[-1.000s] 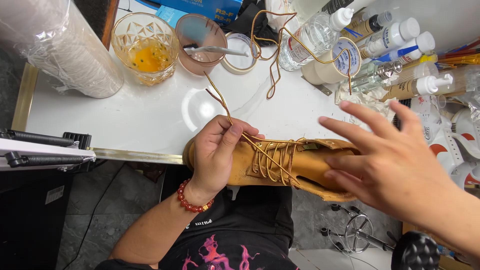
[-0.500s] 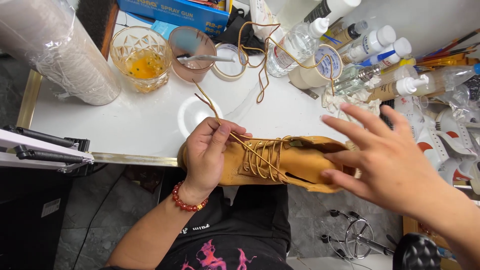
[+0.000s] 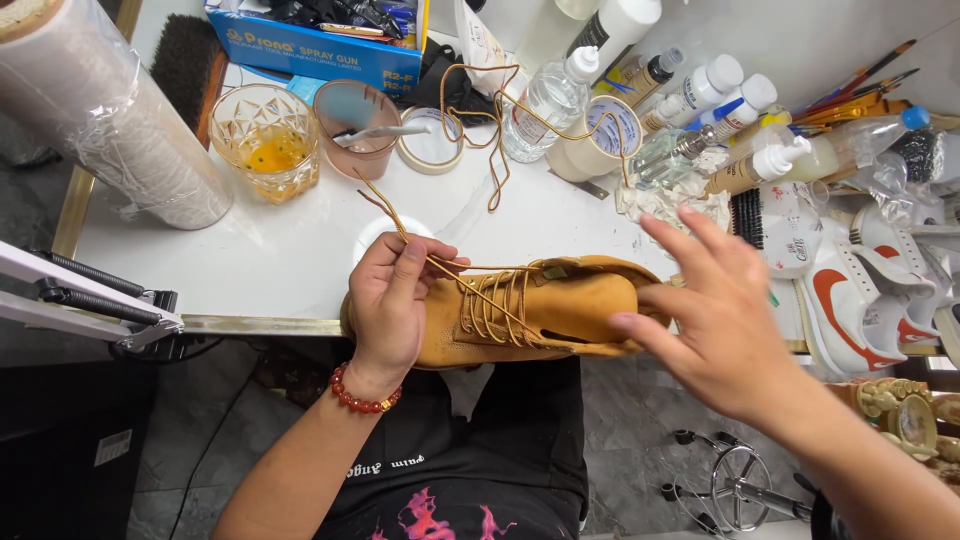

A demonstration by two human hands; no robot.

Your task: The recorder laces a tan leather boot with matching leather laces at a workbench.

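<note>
The tan nubuck lace-up boot [image 3: 540,312] lies on its side at the white table's [image 3: 250,270] front edge, over the person's lap. The left hand [image 3: 392,305] grips its toe end, pinching the tan cord lace [image 3: 470,290]. The right hand [image 3: 715,315], fingers spread, hovers at the collar. Lacing goes best with the toe held steady and the cord kept taut, clear of the bottles [image 3: 700,110].

Tan boot [image 3: 560,310] with tan laces [image 3: 480,300], red bead bracelet [image 3: 362,396], blue box [image 3: 310,45], white table [image 3: 280,250].

Counts around the two hands
One tan boot [image 3: 560,310], one glass [image 3: 265,140], one pink cup [image 3: 357,125], one blue box [image 3: 310,45] beyond the left hand [image 3: 395,305].
</note>
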